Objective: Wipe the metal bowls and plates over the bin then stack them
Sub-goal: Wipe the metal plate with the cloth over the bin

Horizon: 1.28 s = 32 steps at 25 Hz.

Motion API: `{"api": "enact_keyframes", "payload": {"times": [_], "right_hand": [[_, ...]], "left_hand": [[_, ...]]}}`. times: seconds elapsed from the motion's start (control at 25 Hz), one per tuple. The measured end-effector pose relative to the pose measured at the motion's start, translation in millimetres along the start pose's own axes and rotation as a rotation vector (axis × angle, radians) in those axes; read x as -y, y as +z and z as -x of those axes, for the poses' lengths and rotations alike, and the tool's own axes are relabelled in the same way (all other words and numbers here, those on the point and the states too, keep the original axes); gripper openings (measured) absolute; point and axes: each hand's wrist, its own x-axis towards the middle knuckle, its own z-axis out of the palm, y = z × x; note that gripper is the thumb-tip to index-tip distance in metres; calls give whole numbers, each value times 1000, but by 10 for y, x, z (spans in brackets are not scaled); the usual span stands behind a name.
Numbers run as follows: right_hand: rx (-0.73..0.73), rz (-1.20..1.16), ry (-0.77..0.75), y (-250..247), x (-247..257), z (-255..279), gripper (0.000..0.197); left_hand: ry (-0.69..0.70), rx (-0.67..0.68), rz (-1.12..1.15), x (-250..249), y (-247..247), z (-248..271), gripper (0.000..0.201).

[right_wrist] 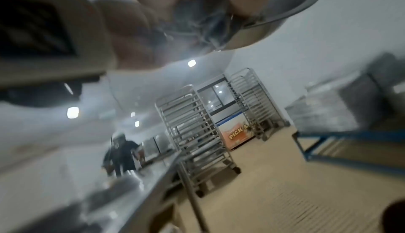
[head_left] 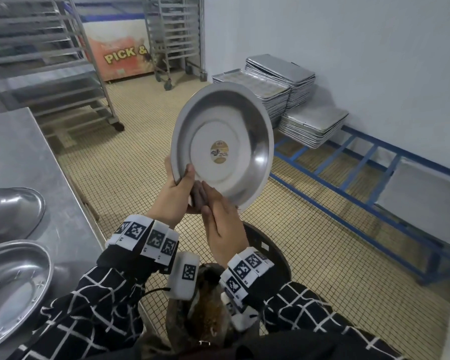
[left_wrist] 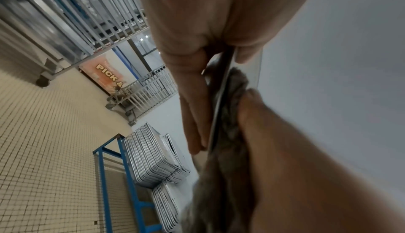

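Observation:
I hold a round metal plate [head_left: 226, 131] tilted up, its hollow side with a gold sticker facing me. My left hand [head_left: 179, 179] grips its lower-left rim, thumb inside and fingers [left_wrist: 192, 112] behind. My right hand [head_left: 215, 203] lies flat with straight fingers, pressing a grey cloth [head_left: 198, 197] against the plate's lower rim. The dark round bin [head_left: 269, 252] stands on the floor below my wrists. From the left wrist the plate edge [left_wrist: 221, 98] shows between my fingers and the cloth [left_wrist: 230, 124]. The right wrist view is blurred; the cloth [right_wrist: 197, 16] and plate [right_wrist: 295, 11] show at its top.
A steel table [head_left: 16, 152] on the left carries an upturned bowl [head_left: 11, 211] and a wide metal plate [head_left: 13, 287]. Wheeled tray racks [head_left: 50, 74] stand behind it. Stacked baking trays [head_left: 278, 81] sit on a low blue frame [head_left: 361, 203] along the right wall.

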Motion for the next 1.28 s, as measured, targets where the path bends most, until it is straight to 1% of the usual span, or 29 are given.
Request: {"api": "enact_keyframes", "payload": {"times": [0.08,0.12,0.16,0.2,0.24,0.28,0.32,0.36,0.4,0.44,0.48,0.52,0.6,0.64,0.72,0.8,0.88,0.96,1.04,1.08,1.12,1.2,1.24,1.28], "right_hand": [[137,270,-54,-146,-201,-87,45],[203,396,-34,-232,-309,-141,46],[265,497,25,-312,-394,-194,48],[310,551,100,-367,-456,-233,49],[332,541,175,-389,-468,-251,50],[323,456,214,-366,-436,-247,51],[298,307,215,-316,-363,-216,53],[256,149,179,-258,-267,-173,53],[207,58,120,-206,-176,-121,51],[152,36,66,-163,-129,-80,49],[98,53,49,-147,-126,-73,45],[48,103,70,-155,-137,-100,41],[-5,221,174,-213,-172,-187,27],[-14,203,244,-262,-192,-224,20],[-40,73,365,-354,-223,-290,10],[-123,38,425,-473,-227,-360,8],[-208,-26,512,-579,-199,-409,11],[-238,-150,572,-615,-99,-399,14],[-140,-251,531,-502,29,-304,13],[-70,-272,471,-416,99,-227,10],[-13,-249,378,-330,125,-145,9],[31,-75,146,-204,65,-6,17],[33,48,52,-175,7,45,23],[34,171,0,-170,-46,76,29]], "left_hand": [[-7,6,24,-35,-33,18,47],[-13,12,40,-37,-47,22,46],[-21,11,48,-29,-57,18,46],[-33,3,54,-19,-58,13,47],[-50,-7,54,-7,-52,8,48],[-65,-16,54,3,-50,1,49],[-75,-19,56,10,-46,-7,49],[-75,-20,69,11,-44,-19,48],[-74,-27,87,9,-43,-29,46],[-74,-40,102,6,-48,-31,44],[-74,-48,110,6,-56,-37,44],[-76,-51,107,9,-65,-41,45],[-88,-24,99,10,-63,-28,46],[-94,-9,90,19,-56,-26,46],[-110,-5,32,34,-53,-19,47],[-117,-10,-22,63,-54,-25,53],[-117,-7,-55,83,-53,-16,56],[-126,0,-62,79,-27,18,55],[-137,13,-35,51,16,49,52],[-134,15,-24,34,34,53,50],[-120,12,-26,9,49,59,48],[-93,11,-28,-43,49,61,46],[-89,10,-11,-60,39,57,46],[-87,9,9,-79,34,59,46]]}}
